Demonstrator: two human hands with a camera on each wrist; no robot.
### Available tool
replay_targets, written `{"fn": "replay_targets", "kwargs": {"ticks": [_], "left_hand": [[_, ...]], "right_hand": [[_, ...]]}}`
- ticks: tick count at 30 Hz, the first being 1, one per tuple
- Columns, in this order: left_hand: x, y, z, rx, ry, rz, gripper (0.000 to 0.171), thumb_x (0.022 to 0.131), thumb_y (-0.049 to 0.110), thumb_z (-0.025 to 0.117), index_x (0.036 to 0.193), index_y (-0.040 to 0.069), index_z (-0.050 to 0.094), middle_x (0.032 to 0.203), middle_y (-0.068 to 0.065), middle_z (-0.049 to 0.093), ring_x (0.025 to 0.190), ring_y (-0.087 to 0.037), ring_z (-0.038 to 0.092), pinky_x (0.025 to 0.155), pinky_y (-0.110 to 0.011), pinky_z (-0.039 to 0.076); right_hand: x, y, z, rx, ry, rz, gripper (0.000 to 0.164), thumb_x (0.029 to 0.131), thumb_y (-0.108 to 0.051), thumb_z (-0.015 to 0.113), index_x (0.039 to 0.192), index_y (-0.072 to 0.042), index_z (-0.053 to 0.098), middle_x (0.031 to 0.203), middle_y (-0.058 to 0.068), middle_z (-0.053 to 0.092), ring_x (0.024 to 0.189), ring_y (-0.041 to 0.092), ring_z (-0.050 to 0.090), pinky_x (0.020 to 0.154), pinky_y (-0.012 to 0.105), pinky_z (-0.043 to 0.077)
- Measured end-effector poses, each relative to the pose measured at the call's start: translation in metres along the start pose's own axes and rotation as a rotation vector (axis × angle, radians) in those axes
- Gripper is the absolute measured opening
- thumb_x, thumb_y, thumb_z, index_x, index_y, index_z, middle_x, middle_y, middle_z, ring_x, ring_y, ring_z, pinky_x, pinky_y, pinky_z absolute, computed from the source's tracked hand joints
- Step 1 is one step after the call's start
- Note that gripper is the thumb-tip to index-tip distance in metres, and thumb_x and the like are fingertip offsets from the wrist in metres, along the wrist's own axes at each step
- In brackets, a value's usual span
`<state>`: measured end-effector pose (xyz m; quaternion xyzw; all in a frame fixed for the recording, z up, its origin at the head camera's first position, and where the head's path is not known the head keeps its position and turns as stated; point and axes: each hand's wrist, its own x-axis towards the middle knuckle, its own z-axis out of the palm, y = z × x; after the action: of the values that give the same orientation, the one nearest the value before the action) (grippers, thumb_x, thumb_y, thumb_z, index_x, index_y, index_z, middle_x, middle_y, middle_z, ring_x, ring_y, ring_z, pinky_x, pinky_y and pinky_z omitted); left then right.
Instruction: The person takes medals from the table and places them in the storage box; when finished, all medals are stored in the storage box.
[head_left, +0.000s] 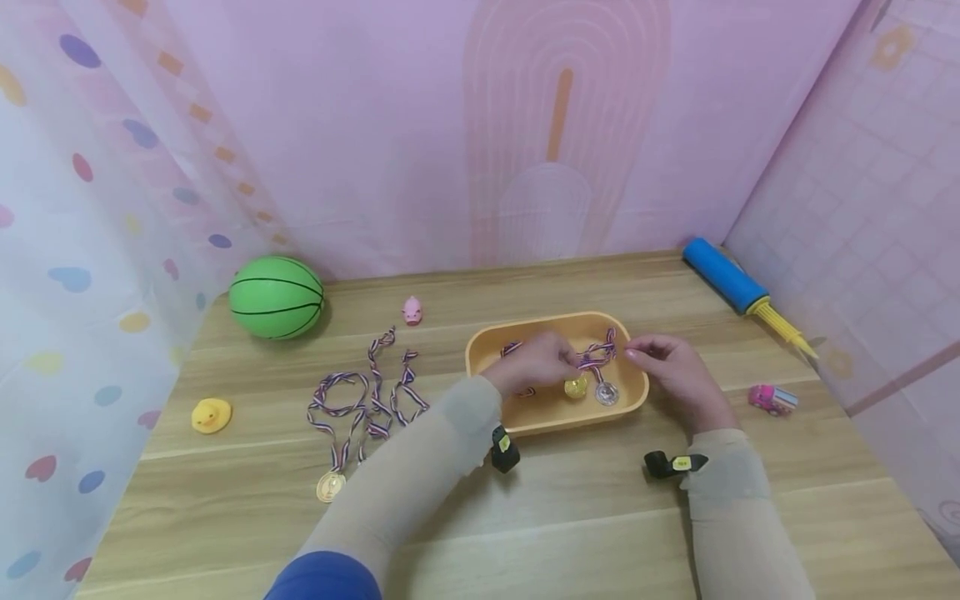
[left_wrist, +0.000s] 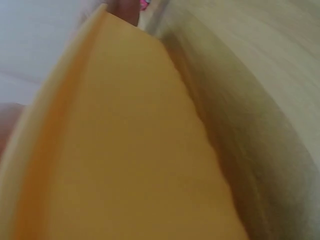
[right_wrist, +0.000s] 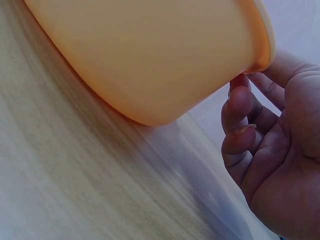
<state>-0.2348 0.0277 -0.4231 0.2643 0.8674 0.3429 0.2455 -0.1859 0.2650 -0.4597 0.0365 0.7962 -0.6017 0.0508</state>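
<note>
An orange plastic basin (head_left: 551, 422) stands on the table, holding medals on striped ribbons. My left hand (head_left: 536, 362) reaches inside it with curled fingers, pinching the ribbon of a gold medal (head_left: 575, 387); the fingertips are partly hidden. Beside that medal lies a silver medal (head_left: 607, 393) with its ribbon (head_left: 597, 357). At the basin's right end, my right hand (head_left: 675, 375) pinches the rim between thumb and fingers. Seen from the right wrist, the right hand's other fingers (right_wrist: 237, 145) curl beneath the rim. Only the basin's outer wall (left_wrist: 125, 130) fills most of the left wrist view.
More ribbons (head_left: 378, 400) and a gold medal (head_left: 330, 486) lie left of the basin, partly behind my left arm. Around them are a green ball (head_left: 277, 297), a yellow duck (head_left: 211, 415) and a pink pig (head_left: 412, 311). Rightward are a blue pump (head_left: 726, 275) and a toy car (head_left: 772, 399).
</note>
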Motion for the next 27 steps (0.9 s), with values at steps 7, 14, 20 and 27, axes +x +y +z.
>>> {"fn": "replay_targets", "kwargs": {"ticks": [7,14,20,27], "left_hand": [[0.001,-0.006,0.007,0.024,-0.028,-0.034,0.023,0.09,0.017,0.068,0.069,0.007,0.066,0.055,0.006,0.052,0.046,-0.006,0.042,0.042,-0.019,0.033],[0.003,-0.006,0.008,0.132,0.016,-0.014,0.007,0.085,0.014,0.071,0.081,0.01,0.076,0.069,0.007,0.064,0.059,-0.007,0.052,0.055,-0.018,0.041],[0.002,-0.002,0.008,0.224,0.047,-0.026,0.007,0.085,0.019,0.073,0.086,0.014,0.078,0.078,0.008,0.069,0.069,-0.008,0.056,0.064,-0.018,0.042],[0.006,0.002,0.015,0.302,0.053,-0.013,0.009,0.085,0.02,0.071,0.082,0.015,0.078,0.073,0.01,0.067,0.067,-0.008,0.055,0.065,-0.019,0.04]], "right_hand": [[0.002,-0.002,0.0,-0.007,-0.005,-0.018,0.044,0.086,-0.033,0.073,0.111,0.001,0.063,0.111,0.006,0.064,0.106,0.02,0.053,0.091,0.03,0.041],[0.002,-0.003,-0.001,-0.031,-0.006,-0.017,0.04,0.089,-0.028,0.07,0.115,0.002,0.062,0.112,0.01,0.063,0.104,0.021,0.053,0.09,0.03,0.04],[0.003,-0.002,-0.001,-0.021,-0.004,-0.026,0.037,0.09,-0.024,0.069,0.114,0.004,0.062,0.112,0.012,0.062,0.103,0.02,0.052,0.09,0.031,0.039],[0.003,0.0,-0.001,-0.014,-0.008,-0.025,0.038,0.09,-0.026,0.069,0.114,0.003,0.062,0.109,0.008,0.063,0.102,0.02,0.053,0.088,0.028,0.041]]}}
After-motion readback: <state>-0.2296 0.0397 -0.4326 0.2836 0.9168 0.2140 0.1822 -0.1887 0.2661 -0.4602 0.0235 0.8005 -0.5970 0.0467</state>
